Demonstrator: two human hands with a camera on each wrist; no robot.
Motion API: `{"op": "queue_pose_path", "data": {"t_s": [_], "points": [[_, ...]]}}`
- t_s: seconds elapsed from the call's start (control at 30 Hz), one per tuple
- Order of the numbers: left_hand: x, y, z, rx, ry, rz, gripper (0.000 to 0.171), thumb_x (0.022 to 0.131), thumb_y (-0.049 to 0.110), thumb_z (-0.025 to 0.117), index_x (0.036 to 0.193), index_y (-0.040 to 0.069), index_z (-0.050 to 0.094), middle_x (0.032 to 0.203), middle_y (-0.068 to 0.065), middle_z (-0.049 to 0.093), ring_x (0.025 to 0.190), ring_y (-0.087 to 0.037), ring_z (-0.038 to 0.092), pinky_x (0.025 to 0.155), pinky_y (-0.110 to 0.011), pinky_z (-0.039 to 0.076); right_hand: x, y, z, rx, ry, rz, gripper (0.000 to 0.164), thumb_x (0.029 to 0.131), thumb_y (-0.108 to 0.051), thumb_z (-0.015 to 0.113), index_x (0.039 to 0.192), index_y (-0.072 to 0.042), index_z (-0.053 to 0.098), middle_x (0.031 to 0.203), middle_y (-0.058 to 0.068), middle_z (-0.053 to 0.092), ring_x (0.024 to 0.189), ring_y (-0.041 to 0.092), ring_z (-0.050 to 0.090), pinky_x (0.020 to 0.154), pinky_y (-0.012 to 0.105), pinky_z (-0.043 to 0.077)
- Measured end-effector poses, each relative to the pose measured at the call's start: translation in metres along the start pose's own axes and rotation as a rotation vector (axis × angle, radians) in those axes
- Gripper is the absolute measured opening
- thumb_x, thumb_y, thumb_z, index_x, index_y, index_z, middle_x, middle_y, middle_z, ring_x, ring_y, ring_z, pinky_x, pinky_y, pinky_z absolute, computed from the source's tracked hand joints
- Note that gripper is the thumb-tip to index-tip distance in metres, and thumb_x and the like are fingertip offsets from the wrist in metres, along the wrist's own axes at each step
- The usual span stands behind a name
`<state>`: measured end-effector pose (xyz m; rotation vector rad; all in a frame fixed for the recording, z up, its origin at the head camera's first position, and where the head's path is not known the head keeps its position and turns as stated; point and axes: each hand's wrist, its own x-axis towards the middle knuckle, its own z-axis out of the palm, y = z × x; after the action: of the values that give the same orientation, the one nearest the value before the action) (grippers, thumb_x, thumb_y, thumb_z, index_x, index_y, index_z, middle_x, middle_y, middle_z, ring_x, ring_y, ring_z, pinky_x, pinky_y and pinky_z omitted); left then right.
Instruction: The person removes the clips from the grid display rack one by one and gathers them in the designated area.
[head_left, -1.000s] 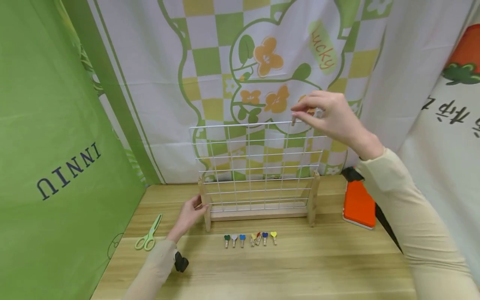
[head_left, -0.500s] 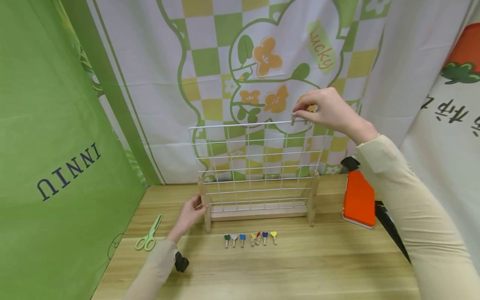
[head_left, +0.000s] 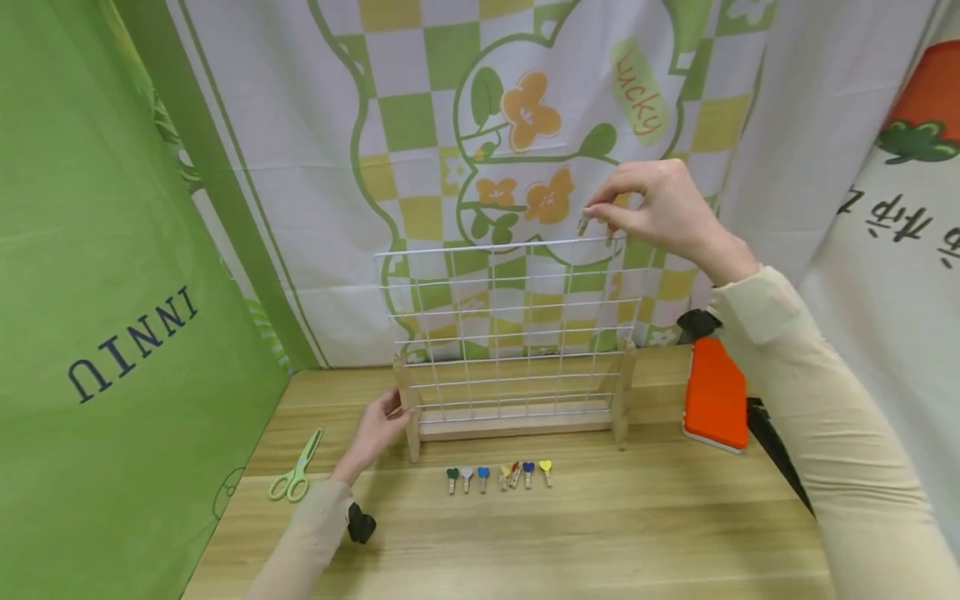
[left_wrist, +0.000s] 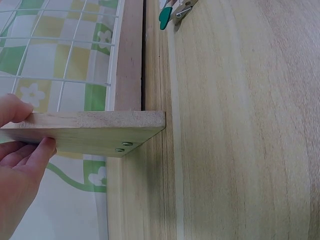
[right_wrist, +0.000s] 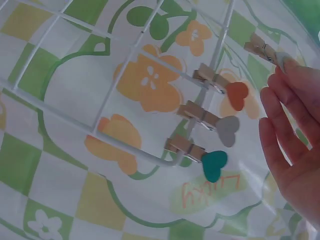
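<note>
My right hand (head_left: 667, 208) pinches a small wooden clothespin (right_wrist: 262, 49) by its pale heart end, between thumb and index finger. The pin's tip is just off the top wire of the white wire grid (head_left: 492, 247). Three clothespins are clipped along that wire in the right wrist view: one with an orange heart (right_wrist: 237, 96), one with a grey heart (right_wrist: 228, 131), one with a teal heart (right_wrist: 214, 166). My left hand (head_left: 377, 433) grips the left wooden upright (left_wrist: 95, 120) of the grid's stand, thumb on one face and fingers on the other.
Several heart clothespins, among them a dark green one (head_left: 452, 478) and a yellow one (head_left: 546, 472), lie in a row on the wooden table (head_left: 600, 533) before the stand. Green scissors (head_left: 298, 475) lie at left. An orange-red flat object (head_left: 715, 398) lies at right, near my sleeve.
My right hand has risen slightly, and the clothespin it pinches has gone from the top wire to just above it. The left hand has kept its grip on the stand.
</note>
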<state>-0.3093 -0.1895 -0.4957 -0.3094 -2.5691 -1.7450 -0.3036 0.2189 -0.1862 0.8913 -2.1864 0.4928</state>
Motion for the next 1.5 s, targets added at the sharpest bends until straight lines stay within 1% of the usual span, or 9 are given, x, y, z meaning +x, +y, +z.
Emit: {"op": "queue_pose_path", "data": {"t_s": [0.2, 0.3, 0.4, 0.53, 0.77, 1.0, 1.1, 1.23, 1.5], "points": [[0.000, 0.000, -0.002, 0.005, -0.007, -0.011, 0.057, 0.094, 0.000, 0.060, 0.145, -0.012, 0.038, 0.143, -0.035, 0.047, 0.134, -0.046, 0.049, 0.110, -0.048, 0.048, -0.013, -0.015, -0.002, 0.039, -0.006, -0.071, 0.004, 0.083, -0.004, 0.077, 0.087, -0.005, 0.078, 0.082, 0.005, 0.075, 0.069, 0.001, 0.054, 0.059, 0.010, 0.038], [-0.001, 0.001, -0.003, 0.019, -0.011, -0.024, 0.057, 0.095, 0.002, 0.061, 0.145, -0.012, 0.039, 0.144, -0.034, 0.047, 0.135, -0.045, 0.048, 0.111, -0.049, 0.047, -0.025, -0.021, 0.003, 0.076, -0.001, -0.089, 0.008, 0.081, 0.000, 0.078, 0.087, -0.005, 0.078, 0.082, 0.004, 0.075, 0.071, 0.008, 0.060, 0.065, 0.007, 0.042], [-0.001, 0.003, -0.003, 0.015, -0.014, -0.027, 0.058, 0.095, 0.003, 0.061, 0.145, -0.012, 0.038, 0.146, -0.033, 0.046, 0.137, -0.045, 0.046, 0.112, -0.049, 0.046, -0.039, -0.023, 0.013, 0.107, -0.025, -0.095, 0.011, 0.080, 0.003, 0.078, 0.087, -0.005, 0.077, 0.082, 0.004, 0.075, 0.071, 0.012, 0.063, 0.067, 0.006, 0.042], [0.000, 0.003, -0.003, -0.002, -0.009, -0.016, 0.058, 0.095, 0.002, 0.062, 0.145, -0.013, 0.037, 0.145, -0.034, 0.046, 0.137, -0.045, 0.046, 0.112, -0.050, 0.046, -0.067, -0.022, 0.038, 0.139, -0.104, -0.085, 0.013, 0.078, 0.003, 0.078, 0.086, -0.007, 0.077, 0.081, 0.002, 0.074, 0.068, 0.011, 0.063, 0.059, 0.011, 0.046], [0.004, 0.001, -0.002, 0.006, -0.005, -0.019, 0.058, 0.094, 0.000, 0.060, 0.146, -0.012, 0.037, 0.145, -0.035, 0.046, 0.136, -0.045, 0.047, 0.111, -0.049, 0.047, -0.132, -0.018, 0.103, 0.245, -0.374, -0.002, 0.003, 0.082, -0.004, 0.077, 0.085, -0.004, 0.076, 0.079, 0.003, 0.073, 0.069, 0.010, 0.067, 0.061, 0.021, 0.060], [0.002, 0.002, -0.003, 0.006, -0.014, -0.031, 0.058, 0.095, 0.000, 0.059, 0.147, -0.011, 0.036, 0.146, -0.034, 0.045, 0.136, -0.045, 0.046, 0.111, -0.050, 0.046, -0.190, -0.017, 0.156, 0.377, -0.600, 0.151, 0.005, 0.088, -0.009, 0.073, 0.085, -0.009, 0.078, 0.080, 0.001, 0.076, 0.067, 0.001, 0.065, 0.060, 0.016, 0.057], [0.001, 0.005, -0.003, 0.006, -0.015, -0.028, 0.058, 0.095, -0.001, 0.059, 0.146, -0.013, 0.036, 0.146, -0.035, 0.044, 0.136, -0.046, 0.046, 0.111, -0.049, 0.047, -0.206, -0.015, 0.171, 0.410, -0.650, 0.196, 0.006, 0.089, -0.010, 0.072, 0.085, -0.008, 0.077, 0.079, 0.001, 0.075, 0.065, -0.001, 0.061, 0.058, 0.013, 0.053], [-0.002, 0.011, -0.003, 0.008, -0.019, -0.029, 0.057, 0.095, -0.001, 0.058, 0.146, -0.014, 0.035, 0.145, -0.036, 0.044, 0.136, -0.047, 0.046, 0.111, -0.050, 0.046, -0.220, -0.014, 0.184, 0.437, -0.711, 0.250, 0.007, 0.089, -0.012, 0.072, 0.087, -0.006, 0.076, 0.080, 0.004, 0.075, 0.066, 0.008, 0.064, 0.059, 0.012, 0.051], [-0.001, 0.003, -0.002, 0.000, -0.017, -0.028, 0.057, 0.095, -0.001, 0.059, 0.146, -0.013, 0.036, 0.145, -0.035, 0.045, 0.136, -0.046, 0.046, 0.111, -0.049, 0.046, -0.232, -0.009, 0.200, 0.446, -0.758, 0.277, 0.009, 0.088, -0.016, 0.073, 0.086, -0.008, 0.077, 0.076, -0.001, 0.075, 0.062, -0.009, 0.052, 0.057, 0.011, 0.048]]}}
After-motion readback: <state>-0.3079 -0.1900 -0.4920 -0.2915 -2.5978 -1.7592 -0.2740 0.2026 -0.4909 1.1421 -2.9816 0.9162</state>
